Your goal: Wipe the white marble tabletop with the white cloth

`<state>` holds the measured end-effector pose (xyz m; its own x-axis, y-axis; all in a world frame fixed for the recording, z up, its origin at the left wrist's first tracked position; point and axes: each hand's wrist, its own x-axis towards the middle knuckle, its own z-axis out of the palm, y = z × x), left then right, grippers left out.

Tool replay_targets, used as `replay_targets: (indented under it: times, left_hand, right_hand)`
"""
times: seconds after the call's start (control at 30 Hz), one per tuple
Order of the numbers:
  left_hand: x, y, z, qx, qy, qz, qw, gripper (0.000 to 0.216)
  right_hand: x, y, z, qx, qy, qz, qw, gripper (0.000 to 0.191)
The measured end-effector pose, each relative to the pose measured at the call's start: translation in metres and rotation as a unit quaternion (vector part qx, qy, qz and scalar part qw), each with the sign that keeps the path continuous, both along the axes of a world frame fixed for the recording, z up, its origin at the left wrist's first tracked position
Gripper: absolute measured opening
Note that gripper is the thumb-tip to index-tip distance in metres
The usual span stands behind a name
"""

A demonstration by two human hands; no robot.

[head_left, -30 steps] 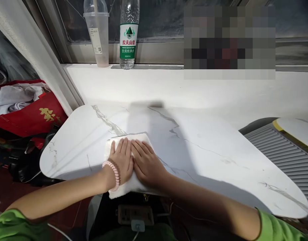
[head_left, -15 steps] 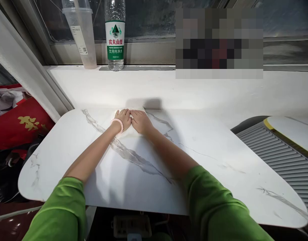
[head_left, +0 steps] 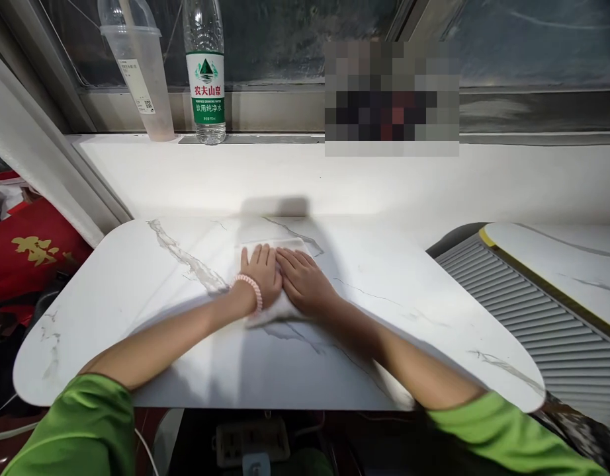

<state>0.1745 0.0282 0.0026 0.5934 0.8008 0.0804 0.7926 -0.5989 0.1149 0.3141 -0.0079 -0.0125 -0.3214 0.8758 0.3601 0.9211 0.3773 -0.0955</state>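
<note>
Both hands press side by side on a white cloth (head_left: 275,313) that lies on the white marble-patterned table (head_left: 384,264). My left hand (head_left: 263,274), with a pink coiled band at the wrist, is flat with its fingers stretched forward. Beside it and touching it, my right hand (head_left: 306,283) also lies flat, fingers pointing forward and to the left. The cloth shows beyond the fingertips and below the palms; its middle is hidden under them.
A lidded plastic cup (head_left: 145,86) and a water bottle (head_left: 206,92) stand on the window ledge (head_left: 275,139). A red bag (head_left: 37,244) is at the left. To the right is a grey ribbed panel (head_left: 528,317). A power strip (head_left: 253,439) shows below the table's front edge.
Both hands and the cloth have moved from the table's back edge toward me and slightly right. My elbows have spread outward. The camera view has shifted a little.
</note>
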Motion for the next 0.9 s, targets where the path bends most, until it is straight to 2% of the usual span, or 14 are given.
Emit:
replay_targets:
  times: [0.1, 0.17, 0.23, 0.3, 0.43, 0.6, 0.7, 0.8, 0.9]
  left_hand:
    - [0.009, -0.047, 0.000, -0.015, -0.012, -0.056, 0.998, 0.060]
    - [0.014, -0.067, 0.000, -0.024, -0.019, -0.095, 0.995, 0.062]
    - [0.020, -0.076, 0.001, -0.032, -0.025, -0.119, 0.992, 0.062]
    - [0.026, -0.072, 0.002, -0.040, -0.026, -0.126, 0.991, 0.061]
    - [0.046, -0.036, 0.002, -0.048, -0.020, -0.101, 0.994, 0.060]
    - [0.071, 0.039, -0.002, -0.022, -0.021, -0.049, 0.998, 0.057]
    - [0.075, 0.079, -0.002, -0.014, -0.025, -0.036, 0.999, 0.053]
    - [0.072, 0.100, 0.000, -0.010, -0.027, -0.036, 0.999, 0.051]
    - [0.067, 0.099, 0.000, -0.003, -0.024, -0.029, 0.999, 0.052]
  right_hand:
    - [0.013, -0.057, -0.002, 0.013, -0.006, 0.001, 1.000, 0.054]
    - [0.018, -0.085, -0.004, 0.022, -0.002, -0.011, 1.000, 0.056]
    - [0.023, -0.099, -0.005, 0.026, 0.007, -0.029, 0.999, 0.058]
    - [0.028, -0.096, -0.006, 0.023, 0.014, -0.041, 0.999, 0.058]
    - [0.047, -0.053, -0.005, 0.010, 0.023, -0.046, 0.999, 0.052]
    - [0.066, 0.031, -0.001, -0.016, 0.029, -0.036, 0.999, 0.049]
    - [0.063, 0.072, 0.003, -0.026, 0.037, -0.073, 0.996, 0.046]
    - [0.055, 0.092, 0.004, -0.031, 0.040, -0.105, 0.993, 0.045]
    - [0.052, 0.092, 0.002, -0.031, 0.033, -0.106, 0.993, 0.047]
